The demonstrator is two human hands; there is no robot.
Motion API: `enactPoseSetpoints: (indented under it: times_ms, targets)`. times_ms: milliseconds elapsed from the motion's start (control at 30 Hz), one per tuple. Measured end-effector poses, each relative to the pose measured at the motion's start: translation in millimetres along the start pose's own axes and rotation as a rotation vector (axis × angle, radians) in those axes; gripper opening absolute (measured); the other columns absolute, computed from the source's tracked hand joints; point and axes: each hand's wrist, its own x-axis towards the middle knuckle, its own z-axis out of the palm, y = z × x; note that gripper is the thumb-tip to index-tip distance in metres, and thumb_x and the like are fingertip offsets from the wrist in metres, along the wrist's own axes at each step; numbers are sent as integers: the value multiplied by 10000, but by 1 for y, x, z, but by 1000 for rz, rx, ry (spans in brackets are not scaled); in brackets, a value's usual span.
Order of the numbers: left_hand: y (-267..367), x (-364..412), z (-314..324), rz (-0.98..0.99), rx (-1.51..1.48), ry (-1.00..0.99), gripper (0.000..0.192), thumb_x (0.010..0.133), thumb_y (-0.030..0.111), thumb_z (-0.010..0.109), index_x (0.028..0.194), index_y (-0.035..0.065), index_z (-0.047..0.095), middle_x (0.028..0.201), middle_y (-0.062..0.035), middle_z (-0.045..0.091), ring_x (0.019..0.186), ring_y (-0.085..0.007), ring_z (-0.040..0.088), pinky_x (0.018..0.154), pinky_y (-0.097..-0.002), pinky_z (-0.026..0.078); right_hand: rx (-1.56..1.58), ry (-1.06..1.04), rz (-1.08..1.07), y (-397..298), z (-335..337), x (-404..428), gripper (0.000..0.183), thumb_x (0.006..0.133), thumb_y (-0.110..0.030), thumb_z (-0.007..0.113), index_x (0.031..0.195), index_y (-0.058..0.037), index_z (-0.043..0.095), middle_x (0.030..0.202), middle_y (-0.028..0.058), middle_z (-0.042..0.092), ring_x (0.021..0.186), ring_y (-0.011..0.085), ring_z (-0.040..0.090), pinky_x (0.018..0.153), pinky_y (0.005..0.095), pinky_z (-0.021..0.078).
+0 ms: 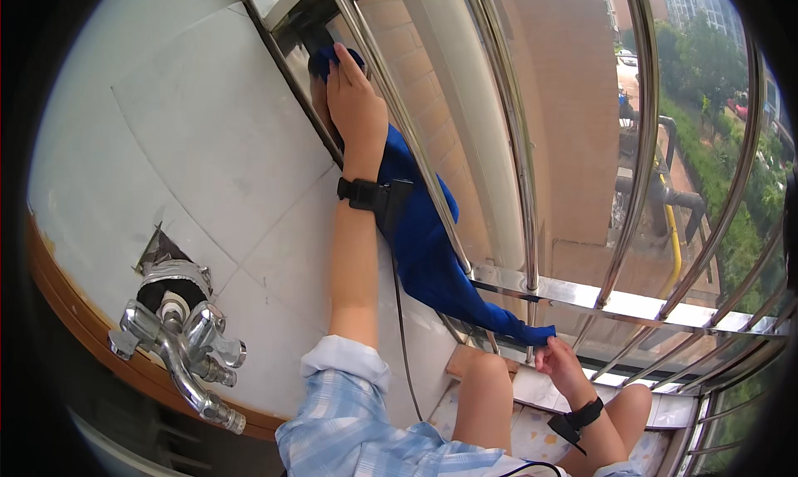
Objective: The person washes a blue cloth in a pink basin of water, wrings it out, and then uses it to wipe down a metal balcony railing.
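Note:
A long blue cloth point(436, 258) stretches between my two hands, beside the stainless steel window bars. My left hand point(358, 109) presses part of it against the dark and metal frame point(290, 59) at the upper left, fingers pointing up. The lower right corner of the cloth is pinched between the fingertips of my right hand point(561, 365), below the horizontal steel rail point(580, 293). Both wrists wear black straps with small devices.
Vertical steel bars point(514, 115) stand before the window glass. A chrome double faucet point(181, 352) juts from the white tiled wall point(187, 115) at the lower left. A thin black cable point(402, 333) hangs along the wall. My knees are near the tiled ledge point(664, 409).

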Motion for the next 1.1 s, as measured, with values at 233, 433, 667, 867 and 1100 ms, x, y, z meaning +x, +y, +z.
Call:
enactPoseSetpoints:
  times_ms: [233, 433, 667, 867, 1100]
  targets:
    - [-12, 0, -2, 39, -17, -78, 614, 756, -73, 465, 1314, -85, 210, 1224, -279, 429, 1185, -392, 382, 977, -400, 361, -63, -10, 9, 5, 7, 4, 308, 926, -331, 418, 773, -83, 519, 621, 61, 574, 510, 77, 419, 484, 201, 314]
    - [-20, 27, -12, -34, -77, -95, 682, 729, -64, 491, 1344, -16, 199, 1241, -260, 425, 1152, -380, 419, 940, -393, 384, -44, -34, 0, 6, 8, 1, 302, 922, -335, 426, 761, -95, 515, 627, 51, 579, 513, 70, 422, 483, 198, 314]
    - [13, -66, -19, -23, -17, -160, 616, 713, -118, 454, 1302, -56, 287, 1177, -226, 496, 1169, -329, 425, 970, -360, 368, -86, 14, -8, 9, 4, 0, 309, 919, -332, 437, 729, -102, 514, 622, 31, 577, 514, 66, 427, 488, 198, 324]
    - [33, -133, -28, -53, -86, -336, 614, 700, -109, 455, 1297, -44, 324, 1179, -248, 485, 1158, -320, 434, 970, -356, 360, -174, -19, 33, 13, 6, -1, 323, 919, -334, 437, 713, -98, 517, 610, 30, 576, 515, 64, 453, 491, 189, 335]
    - [44, -191, -32, 46, -19, -445, 658, 716, -48, 462, 1339, -33, 252, 1237, -250, 429, 1199, -322, 384, 1013, -390, 299, -146, -11, 51, 15, 7, -3, 323, 915, -339, 446, 707, -102, 516, 605, 29, 575, 507, 64, 461, 495, 188, 348]
